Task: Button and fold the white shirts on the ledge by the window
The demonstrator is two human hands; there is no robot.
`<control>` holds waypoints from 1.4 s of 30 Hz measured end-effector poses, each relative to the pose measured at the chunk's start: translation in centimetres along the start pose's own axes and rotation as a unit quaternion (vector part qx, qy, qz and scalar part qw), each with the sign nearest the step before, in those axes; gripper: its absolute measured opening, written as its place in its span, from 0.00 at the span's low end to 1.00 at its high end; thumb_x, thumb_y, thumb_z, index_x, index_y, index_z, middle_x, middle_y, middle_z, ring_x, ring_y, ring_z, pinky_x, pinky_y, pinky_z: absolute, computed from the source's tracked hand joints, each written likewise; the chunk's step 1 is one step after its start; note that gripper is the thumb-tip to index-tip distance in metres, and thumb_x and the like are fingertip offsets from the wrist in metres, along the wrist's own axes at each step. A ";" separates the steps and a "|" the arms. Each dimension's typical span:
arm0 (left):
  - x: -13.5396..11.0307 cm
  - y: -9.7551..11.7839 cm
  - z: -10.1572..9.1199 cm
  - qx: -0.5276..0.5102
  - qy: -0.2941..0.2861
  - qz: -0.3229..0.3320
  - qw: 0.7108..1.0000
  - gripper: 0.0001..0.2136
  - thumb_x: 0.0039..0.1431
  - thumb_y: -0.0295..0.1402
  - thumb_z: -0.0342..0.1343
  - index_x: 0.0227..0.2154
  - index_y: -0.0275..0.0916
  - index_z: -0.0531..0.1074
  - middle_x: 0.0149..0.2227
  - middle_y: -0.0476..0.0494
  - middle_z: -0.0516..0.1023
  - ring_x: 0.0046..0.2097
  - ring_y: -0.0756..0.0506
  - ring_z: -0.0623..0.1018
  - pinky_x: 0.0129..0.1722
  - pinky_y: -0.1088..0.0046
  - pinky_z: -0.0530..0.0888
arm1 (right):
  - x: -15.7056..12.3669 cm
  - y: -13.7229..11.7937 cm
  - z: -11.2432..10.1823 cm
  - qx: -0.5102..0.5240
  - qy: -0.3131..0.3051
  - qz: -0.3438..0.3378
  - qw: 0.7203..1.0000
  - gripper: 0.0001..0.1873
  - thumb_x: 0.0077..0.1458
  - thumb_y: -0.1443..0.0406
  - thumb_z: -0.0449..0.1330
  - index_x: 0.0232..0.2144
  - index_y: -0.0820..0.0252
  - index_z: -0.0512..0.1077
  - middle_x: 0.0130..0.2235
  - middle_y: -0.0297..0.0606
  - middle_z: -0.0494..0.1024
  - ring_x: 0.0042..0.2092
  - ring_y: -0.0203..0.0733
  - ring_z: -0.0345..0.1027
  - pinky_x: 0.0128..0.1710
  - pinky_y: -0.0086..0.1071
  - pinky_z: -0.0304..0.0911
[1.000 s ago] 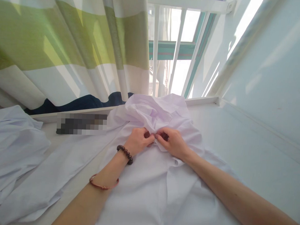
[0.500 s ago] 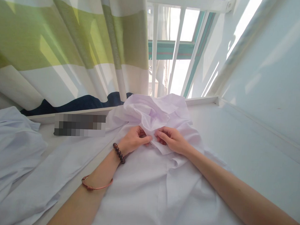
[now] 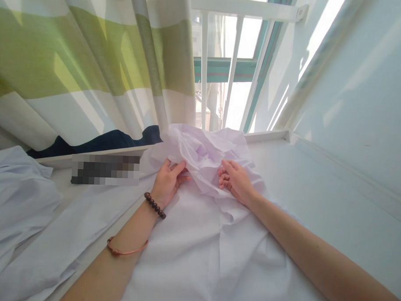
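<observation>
A white shirt [image 3: 184,242] lies spread and wrinkled in front of me, its collar end bunched up at the far side. My left hand [image 3: 168,180] pinches the cloth at the left of this bunched part between thumb and fingers. Across from it, my right hand [image 3: 235,180] has its fingers curled against the right side of the bunch, thumb and forefinger close together at the fabric. The hands are apart, with folds of cloth between them. A long sleeve stretches toward the lower left.
More white cloth [image 3: 21,205] lies in a heap at the left. A blurred-out dark object [image 3: 103,170] rests near the bed's raised edge [image 3: 270,136]. Behind are a green-and-white curtain [image 3: 101,55], dark blue cloth [image 3: 118,139] and white railing bars [image 3: 234,68]. A pale wall [image 3: 363,94] stands at the right.
My hands have moved apart from where they met at the collar, the left going left and the right slightly right. The cloth between them has spread wider.
</observation>
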State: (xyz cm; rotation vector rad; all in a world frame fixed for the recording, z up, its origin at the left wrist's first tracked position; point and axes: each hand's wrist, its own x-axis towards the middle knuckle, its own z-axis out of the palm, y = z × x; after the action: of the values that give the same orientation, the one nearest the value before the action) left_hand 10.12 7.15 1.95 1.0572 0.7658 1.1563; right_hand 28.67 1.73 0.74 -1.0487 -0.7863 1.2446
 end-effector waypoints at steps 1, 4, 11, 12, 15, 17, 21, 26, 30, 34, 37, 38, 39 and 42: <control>0.0 -0.1 -0.1 0.012 -0.005 0.019 1.000 0.20 0.49 0.34 0.66 0.46 0.42 0.70 0.38 0.50 0.79 0.34 0.50 0.77 0.26 0.80 0.74 | 0.1 0.0 0.0 -0.001 0.003 -0.002 1.000 0.18 0.51 0.52 0.64 0.31 0.56 0.63 0.25 0.27 0.70 0.20 0.29 0.62 0.17 0.24 0.61; -0.2 -0.5 -0.3 0.095 -0.055 0.044 0.993 0.21 0.48 0.34 0.66 0.47 0.42 0.70 0.35 0.51 0.79 0.31 0.50 0.77 0.27 0.79 0.73 | 0.2 0.2 0.1 0.002 0.009 -0.012 1.000 0.19 0.50 0.51 0.64 0.32 0.56 0.63 0.27 0.28 0.70 0.20 0.29 0.64 0.17 0.24 0.62; -0.9 -0.9 0.3 0.200 -0.147 0.018 0.969 0.18 0.41 0.34 0.68 0.39 0.42 0.74 0.39 0.47 0.81 0.42 0.43 0.80 0.40 0.73 0.76 | 0.0 0.7 0.2 -0.107 0.023 -0.059 0.992 0.14 0.48 0.57 0.64 0.27 0.55 0.63 0.18 0.25 0.67 0.19 0.33 0.61 0.20 0.29 0.62; -0.8 -0.8 0.3 0.180 -0.133 0.020 0.974 0.20 0.41 0.34 0.69 0.40 0.42 0.74 0.41 0.46 0.81 0.43 0.43 0.80 0.41 0.72 0.76 | -0.1 0.7 0.2 -0.119 0.025 -0.073 0.990 0.13 0.48 0.58 0.63 0.27 0.55 0.63 0.18 0.25 0.67 0.19 0.33 0.61 0.20 0.29 0.62; -0.6 -0.5 0.0 0.091 -0.084 0.022 0.992 0.19 0.47 0.37 0.65 0.43 0.40 0.73 0.42 0.45 0.80 0.42 0.44 0.79 0.37 0.73 0.76 | -0.5 0.7 0.3 -0.143 0.027 -0.101 0.984 0.13 0.48 0.57 0.63 0.26 0.55 0.63 0.18 0.24 0.65 0.20 0.33 0.60 0.20 0.29 0.60; -0.4 -0.4 -0.3 0.038 -0.060 0.020 0.997 0.14 0.51 0.38 0.62 0.40 0.38 0.74 0.40 0.44 0.80 0.38 0.45 0.79 0.32 0.74 0.75 | -0.7 0.7 0.4 -0.156 0.022 -0.109 0.982 0.13 0.49 0.57 0.62 0.24 0.55 0.62 0.18 0.25 0.64 0.20 0.33 0.58 0.20 0.29 0.59; -0.1 -0.4 -0.4 0.025 -0.020 0.025 0.999 0.15 0.47 0.36 0.66 0.37 0.36 0.74 0.36 0.46 0.80 0.33 0.48 0.77 0.28 0.76 0.74 | -0.7 0.8 0.3 -0.147 0.014 -0.121 0.982 0.07 0.52 0.60 0.58 0.27 0.54 0.63 0.17 0.24 0.60 0.19 0.34 0.56 0.20 0.29 0.57; 0.5 -0.5 -0.5 0.064 0.087 0.060 0.992 0.18 0.43 0.42 0.68 0.34 0.38 0.72 0.34 0.49 0.79 0.29 0.50 0.76 0.24 0.75 0.73 | -0.5 1.1 0.2 -0.161 0.037 -0.146 0.975 0.07 0.59 0.57 0.52 0.35 0.53 0.65 0.20 0.25 0.57 0.20 0.35 0.53 0.19 0.29 0.55; 0.0 -0.6 -0.4 0.254 0.129 0.128 0.950 0.14 0.51 0.45 0.61 0.22 0.39 0.71 0.22 0.52 0.73 0.24 0.50 0.72 0.25 0.75 0.70 | -0.9 1.2 0.6 -0.284 0.080 -0.273 0.916 0.09 0.58 0.58 0.55 0.33 0.55 0.71 0.29 0.32 0.62 0.29 0.36 0.58 0.28 0.29 0.60; -1.5 -0.9 0.6 0.415 0.059 0.182 0.890 0.13 0.52 0.40 0.60 0.18 0.42 0.69 0.21 0.48 0.74 0.28 0.46 0.73 0.35 0.70 0.72 | -1.8 1.3 0.9 -0.351 0.040 -0.379 0.855 0.04 0.57 0.64 0.56 0.34 0.56 0.71 0.32 0.35 0.64 0.31 0.37 0.60 0.31 0.30 0.61; -2.2 -1.0 0.9 0.389 -0.034 0.149 0.908 0.04 0.49 0.36 0.60 0.24 0.44 0.74 0.28 0.47 0.79 0.34 0.42 0.77 0.41 0.67 0.74 | -2.3 1.4 1.0 -0.386 -0.033 -0.413 0.824 0.03 0.57 0.68 0.55 0.34 0.56 0.68 0.30 0.34 0.65 0.32 0.38 0.60 0.33 0.30 0.61; -2.3 -1.0 0.8 0.353 -0.066 0.120 0.926 0.02 0.48 0.34 0.59 0.25 0.44 0.75 0.30 0.47 0.80 0.36 0.41 0.78 0.42 0.67 0.74 | -2.3 1.5 1.0 -0.391 -0.048 -0.413 0.821 0.02 0.56 0.68 0.55 0.33 0.56 0.66 0.30 0.33 0.65 0.31 0.38 0.60 0.33 0.30 0.61; -2.3 -1.0 0.6 0.306 -0.095 0.086 0.943 0.03 0.48 0.33 0.58 0.26 0.43 0.76 0.32 0.47 0.81 0.39 0.41 0.79 0.44 0.67 0.74 | -2.3 1.5 1.0 -0.392 -0.056 -0.407 0.823 0.03 0.55 0.68 0.55 0.31 0.56 0.64 0.29 0.33 0.65 0.31 0.37 0.60 0.32 0.30 0.60; -2.1 -0.8 -0.1 0.185 -0.143 -0.001 0.972 0.08 0.53 0.36 0.54 0.27 0.41 0.77 0.36 0.44 0.82 0.39 0.40 0.80 0.41 0.65 0.77 | -2.1 1.6 1.1 -0.381 -0.041 -0.366 0.848 0.05 0.54 0.68 0.56 0.28 0.56 0.62 0.27 0.31 0.65 0.28 0.35 0.59 0.29 0.29 0.58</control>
State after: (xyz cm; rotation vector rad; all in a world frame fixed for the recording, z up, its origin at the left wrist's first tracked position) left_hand 9.78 5.08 1.09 1.4975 0.7660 0.8490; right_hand 26.76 -0.12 -0.19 -1.1318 -1.6403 0.2871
